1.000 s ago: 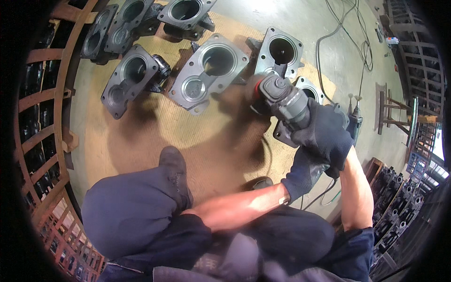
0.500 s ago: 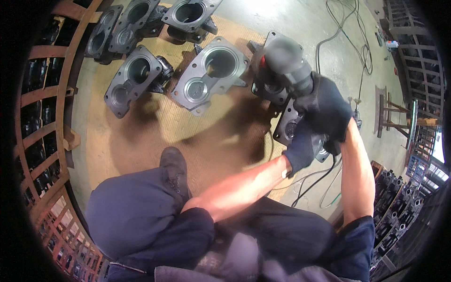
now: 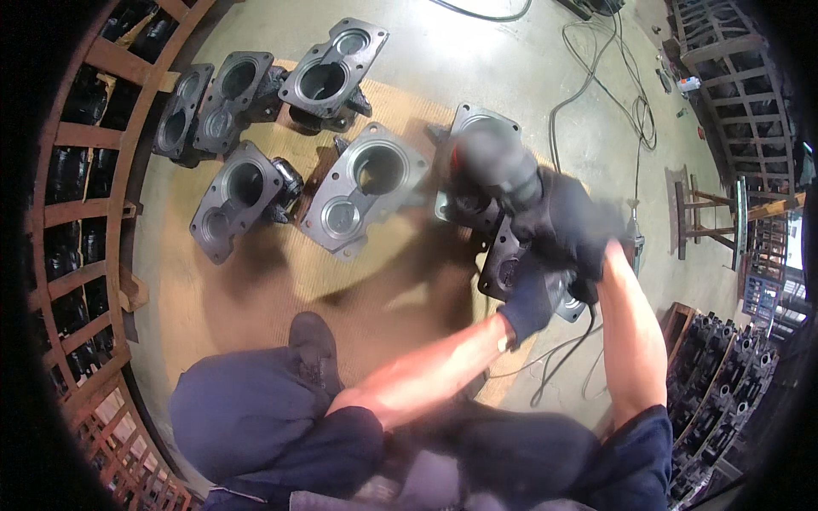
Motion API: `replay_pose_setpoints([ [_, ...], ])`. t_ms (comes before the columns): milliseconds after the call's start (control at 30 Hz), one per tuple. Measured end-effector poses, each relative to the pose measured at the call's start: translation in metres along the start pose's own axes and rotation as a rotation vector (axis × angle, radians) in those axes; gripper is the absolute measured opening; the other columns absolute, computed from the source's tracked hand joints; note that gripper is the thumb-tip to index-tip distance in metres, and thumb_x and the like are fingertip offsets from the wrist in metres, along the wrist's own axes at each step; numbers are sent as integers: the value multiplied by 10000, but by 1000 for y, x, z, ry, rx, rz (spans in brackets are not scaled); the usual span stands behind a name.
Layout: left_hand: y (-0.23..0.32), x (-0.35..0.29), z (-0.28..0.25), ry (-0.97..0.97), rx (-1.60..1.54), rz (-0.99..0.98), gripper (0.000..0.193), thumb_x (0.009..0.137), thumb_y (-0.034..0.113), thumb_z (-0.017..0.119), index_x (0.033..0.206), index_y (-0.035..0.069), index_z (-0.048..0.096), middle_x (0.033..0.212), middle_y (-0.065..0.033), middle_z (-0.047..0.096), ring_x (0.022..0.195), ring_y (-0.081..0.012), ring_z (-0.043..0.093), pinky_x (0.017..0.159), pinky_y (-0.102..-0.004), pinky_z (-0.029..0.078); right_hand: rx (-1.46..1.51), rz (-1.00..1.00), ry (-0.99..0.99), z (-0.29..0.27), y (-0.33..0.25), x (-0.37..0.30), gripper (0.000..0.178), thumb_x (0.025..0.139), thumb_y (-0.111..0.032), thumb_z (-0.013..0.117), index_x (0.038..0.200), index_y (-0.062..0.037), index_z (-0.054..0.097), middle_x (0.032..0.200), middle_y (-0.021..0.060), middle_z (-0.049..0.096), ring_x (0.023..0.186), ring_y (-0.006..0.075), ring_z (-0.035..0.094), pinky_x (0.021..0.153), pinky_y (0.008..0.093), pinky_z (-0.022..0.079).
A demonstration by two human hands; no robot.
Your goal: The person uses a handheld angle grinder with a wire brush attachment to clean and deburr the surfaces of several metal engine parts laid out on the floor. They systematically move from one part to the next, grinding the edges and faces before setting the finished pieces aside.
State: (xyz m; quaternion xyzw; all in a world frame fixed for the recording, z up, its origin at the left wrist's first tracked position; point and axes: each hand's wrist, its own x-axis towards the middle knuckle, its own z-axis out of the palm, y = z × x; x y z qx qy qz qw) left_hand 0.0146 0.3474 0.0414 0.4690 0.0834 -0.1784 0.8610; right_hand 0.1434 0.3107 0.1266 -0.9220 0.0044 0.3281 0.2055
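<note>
Both hands wear dark gloves. My right hand (image 3: 579, 221) is closed around the body of a dark corded power tool (image 3: 498, 166), its rounded head blurred. My left hand (image 3: 530, 300) is closed on the rear part of the same tool, nearer to me. Under the tool's head lies a grey metal casting (image 3: 488, 117), partly hidden. A second flanged casting (image 3: 501, 268) lies beneath my hands, mostly covered. To the left rests a bright-faced casting (image 3: 328, 192) with two round bores, touched by neither hand.
More castings (image 3: 243, 183) stand at left and far left, on a ribbed tan sheet (image 3: 298, 281). Black cables (image 3: 571, 94) trail across the floor at right. Wooden crates (image 3: 81, 213) line the left; racked metal parts (image 3: 724, 375) stand at right. My shoe (image 3: 313, 345) rests on the sheet.
The castings and floor sit lower in view as the view shifts. The tool and both hands appear slightly further left and lower, still over the right-hand castings, with the same grip.
</note>
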Motion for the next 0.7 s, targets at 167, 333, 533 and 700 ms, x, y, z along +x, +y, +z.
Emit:
replay_pose_setpoints([
  [167,43,61,-8,-47,-32,-101,161,1014,124,590,1093,26,692,921,-37,670,857,-140,609,792,-303,526,-368,-559,132,-33,15,54,482,689,-214,813,1102,10,700,880,121,724,815,208,677,768,367,548],
  [333,69,65,8,-77,-67,-274,221,1022,201,581,1136,30,661,1009,-60,659,923,-128,608,800,-283,519,-100,-527,154,-37,47,64,379,683,-160,753,996,30,655,771,63,665,677,166,618,625,357,524],
  [533,10,36,40,-189,-203,-218,279,989,123,652,1249,30,619,1145,-37,648,1080,-112,596,919,-272,527,200,-75,114,-28,76,9,377,672,-87,748,1019,24,652,850,54,678,813,96,583,722,314,523],
  [700,-81,-1,81,-124,-637,-55,500,955,182,715,1394,47,515,1279,-77,638,1212,-175,610,989,-329,530,14,-183,146,-13,65,-54,423,742,-101,726,1157,-39,671,1074,135,766,1001,331,731,848,441,559],
])
